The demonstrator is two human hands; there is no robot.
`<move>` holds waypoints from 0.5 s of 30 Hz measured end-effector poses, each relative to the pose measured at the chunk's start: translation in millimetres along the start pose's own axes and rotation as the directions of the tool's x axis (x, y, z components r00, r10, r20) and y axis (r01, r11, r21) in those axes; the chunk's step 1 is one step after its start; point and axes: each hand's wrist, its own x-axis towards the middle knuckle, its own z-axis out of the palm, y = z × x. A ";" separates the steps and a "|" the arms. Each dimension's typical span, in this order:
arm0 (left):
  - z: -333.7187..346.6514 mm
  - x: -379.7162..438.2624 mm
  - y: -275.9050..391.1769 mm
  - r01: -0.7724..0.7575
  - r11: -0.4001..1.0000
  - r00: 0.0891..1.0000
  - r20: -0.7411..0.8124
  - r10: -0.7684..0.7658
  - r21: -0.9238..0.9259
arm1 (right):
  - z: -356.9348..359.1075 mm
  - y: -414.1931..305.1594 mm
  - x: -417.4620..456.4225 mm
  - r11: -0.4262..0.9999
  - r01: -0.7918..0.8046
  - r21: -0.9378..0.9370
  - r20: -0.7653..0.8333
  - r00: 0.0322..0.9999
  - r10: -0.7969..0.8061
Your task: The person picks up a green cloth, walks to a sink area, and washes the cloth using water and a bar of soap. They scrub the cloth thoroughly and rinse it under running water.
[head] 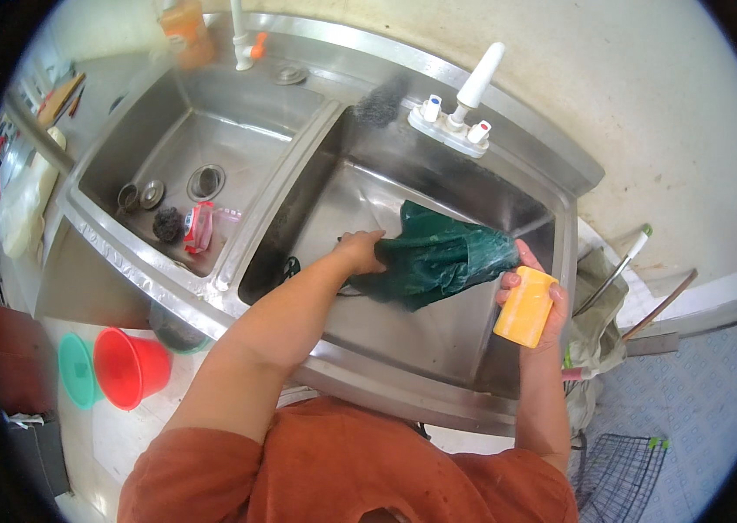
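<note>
A wet dark green cloth garment (437, 261) with whitish suds at its right end is held over the right basin of a steel double sink (401, 340). My left hand (363, 252) grips its left side. In my right hand (555, 307) is a yellow bar of soap (525, 307), thumb on one side; the fingertips of that hand are beside the cloth's sudsy right end. Dark cords lie by the cloth's left end, partly hidden by my left forearm.
A white mixer tap (457, 124) stands behind the right basin, near a dark scouring pad (381, 101). The left basin holds a scrubber (167, 224), drain strainers and a red-and-pink packet (199, 227). Red (132, 368) and green basins stand below left; a wire rack (620, 480) is at lower right.
</note>
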 end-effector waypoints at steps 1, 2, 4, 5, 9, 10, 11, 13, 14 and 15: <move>4.7 3.1 -5.1 -0.059 0.998 0.998 0.004 0.059 -0.018 | 6.3 -2.3 -0.3 1.000 0.003 0.003 0.017 1.000 -0.003; 8.5 9.5 -10.2 -0.052 0.999 0.998 0.023 0.052 0.004 | 10.5 -3.9 1.0 1.000 0.010 0.004 0.044 0.999 -0.010; 10.6 23.9 -14.8 -0.049 0.998 0.997 0.064 0.046 0.042 | 19.0 -10.4 2.5 1.000 0.027 0.000 0.093 0.995 -0.027; 6.1 22.2 -9.8 0.019 0.977 1.000 0.027 -0.014 -0.210 | 19.4 -14.8 1.6 0.998 0.064 -0.003 0.075 0.995 -0.064; -21.3 17.1 -6.9 0.062 0.467 0.984 -0.024 -0.176 -0.882 | 1.7 -39.3 9.3 0.988 0.157 -0.005 0.004 0.988 -0.157; -32.3 9.4 1.8 0.059 0.246 0.994 0.033 -0.107 -0.968 | -14.9 -44.4 12.9 0.987 0.162 -0.015 -0.047 0.986 -0.162; -44.8 -2.4 9.3 0.072 0.011 0.997 0.072 -0.034 -0.997 | -34.8 -48.2 17.8 0.987 0.161 -0.020 -0.095 0.982 -0.162; -55.6 -10.6 12.0 0.130 -0.082 0.990 0.124 0.073 -0.988 | -79.8 -47.6 28.5 0.991 0.077 -0.110 -0.318 0.942 -0.109; -54.0 -12.3 15.7 0.156 -0.057 0.987 0.153 0.055 -0.986 | -106.6 -35.0 35.9 0.988 0.074 -0.133 -0.531 0.837 -0.135; -52.9 -13.0 19.5 0.179 -0.032 0.983 0.177 0.037 -0.983 | -127.4 -26.0 42.6 0.985 0.067 -0.156 -0.711 0.685 -0.159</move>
